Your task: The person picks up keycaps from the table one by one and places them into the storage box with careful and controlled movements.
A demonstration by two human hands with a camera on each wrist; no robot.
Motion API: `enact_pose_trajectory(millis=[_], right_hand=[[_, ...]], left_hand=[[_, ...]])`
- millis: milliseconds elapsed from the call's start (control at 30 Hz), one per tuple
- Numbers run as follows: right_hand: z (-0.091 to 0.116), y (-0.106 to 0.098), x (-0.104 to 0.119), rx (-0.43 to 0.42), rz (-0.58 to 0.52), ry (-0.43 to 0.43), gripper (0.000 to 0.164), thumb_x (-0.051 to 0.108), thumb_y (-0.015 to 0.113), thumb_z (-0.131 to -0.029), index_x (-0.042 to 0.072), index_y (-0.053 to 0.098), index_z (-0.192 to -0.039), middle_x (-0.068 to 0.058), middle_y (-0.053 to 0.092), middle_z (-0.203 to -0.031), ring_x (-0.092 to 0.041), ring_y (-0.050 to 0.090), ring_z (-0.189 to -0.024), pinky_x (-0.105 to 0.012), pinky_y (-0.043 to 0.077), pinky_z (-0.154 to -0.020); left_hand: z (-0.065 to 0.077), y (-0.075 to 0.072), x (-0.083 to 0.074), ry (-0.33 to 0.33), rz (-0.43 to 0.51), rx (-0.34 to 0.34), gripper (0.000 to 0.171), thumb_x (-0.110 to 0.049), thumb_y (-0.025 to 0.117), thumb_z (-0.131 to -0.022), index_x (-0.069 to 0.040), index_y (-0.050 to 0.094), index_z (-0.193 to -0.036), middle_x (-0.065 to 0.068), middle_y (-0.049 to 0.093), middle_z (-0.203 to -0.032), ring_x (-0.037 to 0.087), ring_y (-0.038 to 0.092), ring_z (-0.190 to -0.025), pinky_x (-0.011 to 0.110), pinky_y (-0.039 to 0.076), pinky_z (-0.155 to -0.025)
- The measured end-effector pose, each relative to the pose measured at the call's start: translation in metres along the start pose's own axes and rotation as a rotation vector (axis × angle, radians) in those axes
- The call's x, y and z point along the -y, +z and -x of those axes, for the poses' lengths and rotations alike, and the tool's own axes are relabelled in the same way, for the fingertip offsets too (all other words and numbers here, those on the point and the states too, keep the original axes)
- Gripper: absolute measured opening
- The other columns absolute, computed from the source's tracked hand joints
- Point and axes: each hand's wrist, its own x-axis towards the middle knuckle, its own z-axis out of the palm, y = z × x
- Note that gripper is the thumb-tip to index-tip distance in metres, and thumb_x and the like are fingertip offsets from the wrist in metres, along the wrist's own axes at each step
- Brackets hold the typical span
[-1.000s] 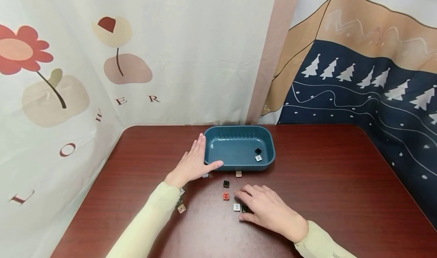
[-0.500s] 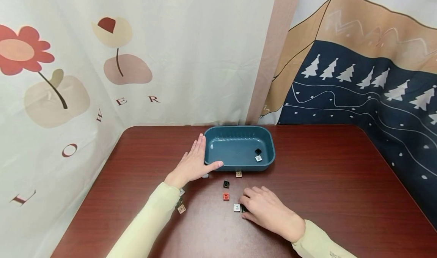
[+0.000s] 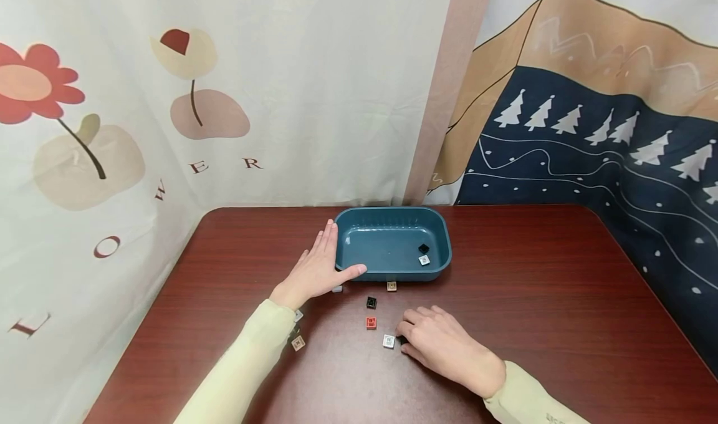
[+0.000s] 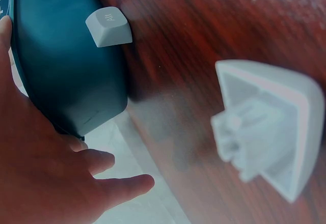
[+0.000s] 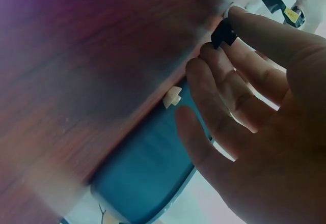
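My left hand [image 3: 316,267] lies against the left end of a blue-green plastic tray [image 3: 392,275], fingers straight along its side and thumb across the front rim. In the right wrist view, my right hand [image 5: 254,107] pinches a black keycap [image 5: 224,33] between thumb and fingertips, low at the table; the head view mostly hides that keycap behind the fingers. Just left of those fingers sits a white keycap [image 3: 389,341]. A red keycap [image 3: 371,323] and another black keycap [image 3: 371,302] lie farther back. Inside the tray are a black keycap [image 3: 423,248] and a white one.
A beige keycap [image 3: 391,286] rests by the tray's front. Near the left forearm lie another beige keycap [image 3: 298,343] and a white one, partly covered by the sleeve. An Alt keycap [image 4: 109,26] sits beside the tray. Printed curtains [image 3: 314,87] hang behind the table.
The right hand's fingers have drawn together around the black keycap, which has shifted slightly right, away from the white keycap. My left hand stays put at the tray.
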Motion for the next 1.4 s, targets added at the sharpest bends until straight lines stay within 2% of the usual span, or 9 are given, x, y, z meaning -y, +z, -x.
enact_pose_trajectory(millis=[367, 633, 833, 1133, 1400], right_hand=[[0.004, -0.01, -0.011, -0.128, -0.039, 0.016, 0.016, 0.025, 0.085, -0.087, 0.02, 0.072, -0.096, 0.007, 0.059, -0.089, -0.014, 0.061, -0.084, -0.034, 0.051, -0.075], [0.006, -0.02, -0.02, -0.218, -0.112, 0.068, 0.022, 0.022, 0.087, -0.086, 0.017, 0.075, -0.103, 0.006, 0.065, -0.097, -0.014, 0.062, -0.09, -0.038, 0.054, -0.082], [0.005, -0.028, -0.029, -0.279, -0.128, 0.109, 0.023, 0.022, 0.087, -0.085, 0.017, 0.077, -0.106, 0.006, 0.069, -0.101, -0.017, 0.064, -0.097, -0.041, 0.054, -0.088], [-0.003, -0.038, -0.044, -0.383, -0.147, 0.162, 0.027, 0.02, 0.086, -0.086, 0.013, 0.078, -0.111, -0.001, 0.071, -0.106, -0.022, 0.066, -0.1, -0.047, 0.053, -0.09], [-0.016, -0.042, -0.055, -0.417, -0.162, 0.204, 0.029, 0.016, 0.086, -0.086, 0.009, 0.077, -0.113, -0.004, 0.072, -0.108, -0.024, 0.066, -0.101, -0.051, 0.052, -0.093]], left_hand=[[0.0, -0.001, -0.001, -0.003, -0.003, 0.006, 0.124, -0.086, 0.048, -0.087, -0.006, -0.003, -0.166, 0.008, -0.008, -0.174, 0.033, 0.006, -0.159, 0.065, 0.022, -0.12], [-0.001, 0.0, -0.001, 0.003, -0.002, 0.001, 0.122, -0.085, 0.049, -0.088, -0.006, -0.002, -0.166, 0.009, -0.006, -0.174, 0.032, 0.006, -0.159, 0.066, 0.023, -0.119], [-0.001, 0.0, 0.0, -0.003, -0.001, 0.005, 0.121, -0.083, 0.051, -0.089, -0.006, -0.003, -0.166, 0.007, -0.009, -0.173, 0.032, 0.006, -0.159, 0.066, 0.022, -0.119], [-0.001, 0.0, 0.0, 0.001, -0.006, -0.002, 0.123, -0.085, 0.049, -0.088, -0.006, -0.002, -0.166, 0.009, -0.005, -0.174, 0.033, 0.007, -0.159, 0.067, 0.024, -0.118], [-0.001, 0.001, 0.001, 0.0, -0.007, 0.002, 0.123, -0.086, 0.048, -0.088, -0.006, -0.003, -0.165, 0.009, -0.007, -0.174, 0.033, 0.007, -0.159, 0.066, 0.023, -0.119]])
